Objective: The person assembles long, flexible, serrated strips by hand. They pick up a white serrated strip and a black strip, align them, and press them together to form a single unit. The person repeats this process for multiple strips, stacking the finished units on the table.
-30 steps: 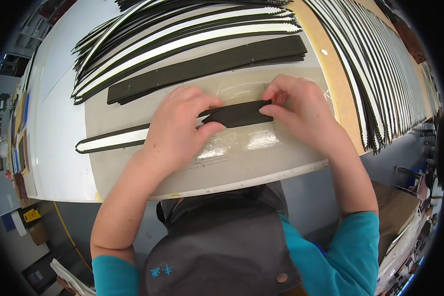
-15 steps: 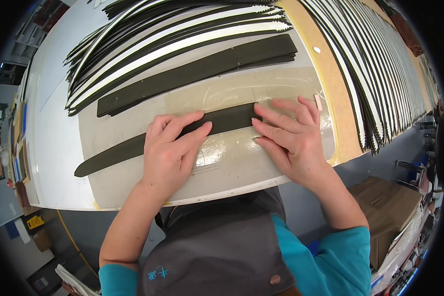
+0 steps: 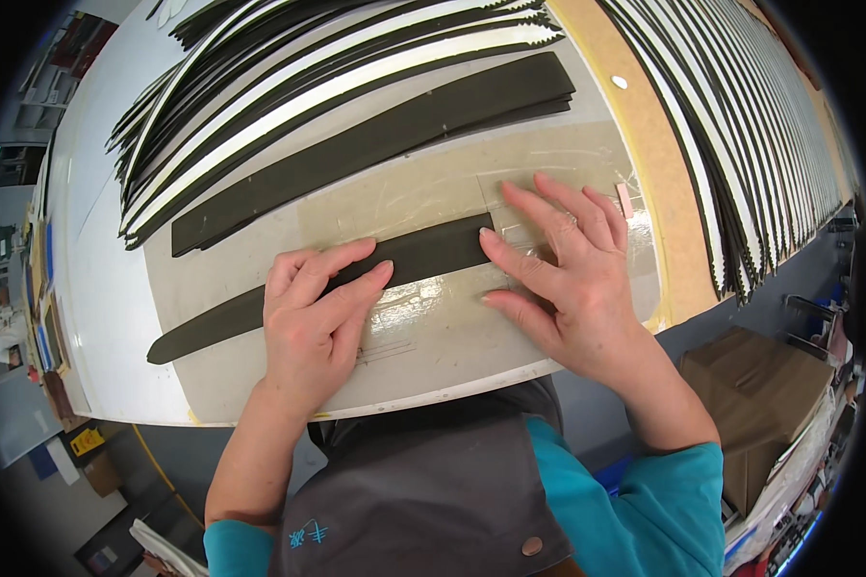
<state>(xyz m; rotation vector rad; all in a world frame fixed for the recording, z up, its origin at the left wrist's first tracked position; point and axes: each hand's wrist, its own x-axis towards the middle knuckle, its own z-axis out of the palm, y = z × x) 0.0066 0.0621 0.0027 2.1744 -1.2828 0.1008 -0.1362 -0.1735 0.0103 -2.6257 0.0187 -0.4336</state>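
- The dark strip (image 3: 356,284) lies flat on the glossy work mat (image 3: 423,337), running from 8 o'clock to 2 o'clock at the centre of the table.
- My left hand (image 3: 313,322) rests palm-down on the strip's middle, fingers extended and close together, pinching nothing.
- My right hand (image 3: 568,269) presses flat at the strip's right end, fingers spread, also pinching nothing.
- Risk, as I judge it: uneven pressure between my hands could skew the strip or trap a wrinkle against the mat.
- At 12 o'clock lies a second, longer dark strip (image 3: 375,144); beyond it, a fan of black-and-white strips (image 3: 308,87).
- At 2 o'clock, a further row of strips (image 3: 741,125) crosses a tan board (image 3: 645,163).
- Brown cardboard boxes (image 3: 751,385) sit at 4 o'clock below the table edge; a small yellow label (image 3: 87,440) shows at 8 o'clock on the floor.
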